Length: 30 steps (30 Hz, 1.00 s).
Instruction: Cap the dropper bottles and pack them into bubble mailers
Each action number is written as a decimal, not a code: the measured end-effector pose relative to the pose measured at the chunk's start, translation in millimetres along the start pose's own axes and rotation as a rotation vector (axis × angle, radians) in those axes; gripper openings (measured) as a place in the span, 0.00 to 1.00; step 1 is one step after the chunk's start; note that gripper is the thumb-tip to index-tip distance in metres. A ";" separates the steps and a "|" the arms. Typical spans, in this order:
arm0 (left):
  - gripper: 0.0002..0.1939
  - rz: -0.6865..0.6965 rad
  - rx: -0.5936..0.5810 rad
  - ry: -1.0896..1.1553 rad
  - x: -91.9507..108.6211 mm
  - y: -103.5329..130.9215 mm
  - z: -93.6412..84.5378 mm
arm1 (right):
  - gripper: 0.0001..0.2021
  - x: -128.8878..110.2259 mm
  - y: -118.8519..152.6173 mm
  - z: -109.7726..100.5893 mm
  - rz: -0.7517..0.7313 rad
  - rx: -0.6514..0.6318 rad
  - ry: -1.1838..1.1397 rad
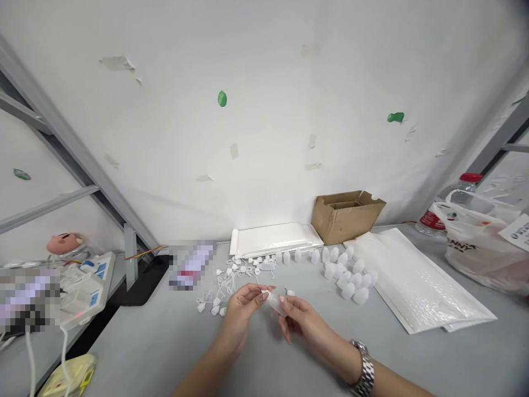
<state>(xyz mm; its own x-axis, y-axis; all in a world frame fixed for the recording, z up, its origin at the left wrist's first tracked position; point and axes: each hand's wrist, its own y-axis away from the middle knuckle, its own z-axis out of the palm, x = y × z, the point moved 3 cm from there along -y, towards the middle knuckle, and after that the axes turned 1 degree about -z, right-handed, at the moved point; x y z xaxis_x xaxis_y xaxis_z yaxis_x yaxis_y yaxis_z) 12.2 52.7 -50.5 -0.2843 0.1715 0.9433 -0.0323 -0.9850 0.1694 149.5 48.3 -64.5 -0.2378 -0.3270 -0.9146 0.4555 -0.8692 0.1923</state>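
Both hands meet over the grey table at the lower middle. My left hand pinches a small white cap-like piece at the upper left end of a translucent white bulb cover. The cover's other end is between the fingers of my right hand, which has a metal watch at the wrist. Just behind the hands lie several white connectors on thin cords. To their right stand and lie several frosted white covers. A small white piece shows behind my right hand.
White padded envelopes lie at the right, others against the wall. An open cardboard box stands at the back. A plastic bag and a red-capped bottle are far right. A grey frame post rises at the left.
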 end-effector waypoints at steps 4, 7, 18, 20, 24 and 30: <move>0.08 -0.013 -0.012 -0.001 0.7 1.1 2.5 | 0.29 3.8 0.8 2.0 0.054 -0.032 -0.052; 0.08 -0.006 0.056 -0.016 0.3 0.5 -1.0 | 0.24 4.5 -1.9 -3.0 -0.036 0.065 0.000; 0.04 0.053 -0.130 -0.017 8.5 2.9 1.1 | 0.21 -2.3 9.3 6.1 0.225 -0.274 -0.280; 0.04 0.050 -0.141 -0.016 8.7 3.1 1.3 | 0.21 -2.1 9.5 7.2 0.257 -0.315 -0.296; 0.06 0.035 0.005 -0.022 4.6 0.5 -2.5 | 0.23 1.0 1.6 2.5 0.096 -0.173 -0.142; 0.12 -0.029 0.089 0.060 -0.8 -1.5 -3.5 | 0.21 -3.2 -2.3 -5.8 -0.074 0.009 0.069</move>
<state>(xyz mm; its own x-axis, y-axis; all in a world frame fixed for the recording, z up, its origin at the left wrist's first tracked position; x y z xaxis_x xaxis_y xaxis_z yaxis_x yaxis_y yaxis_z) 9.1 54.0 -52.5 -0.3413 0.1963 0.9192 0.0431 -0.9737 0.2239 154.2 53.5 -64.0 -0.2105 -0.2351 -0.9489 0.4310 -0.8936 0.1258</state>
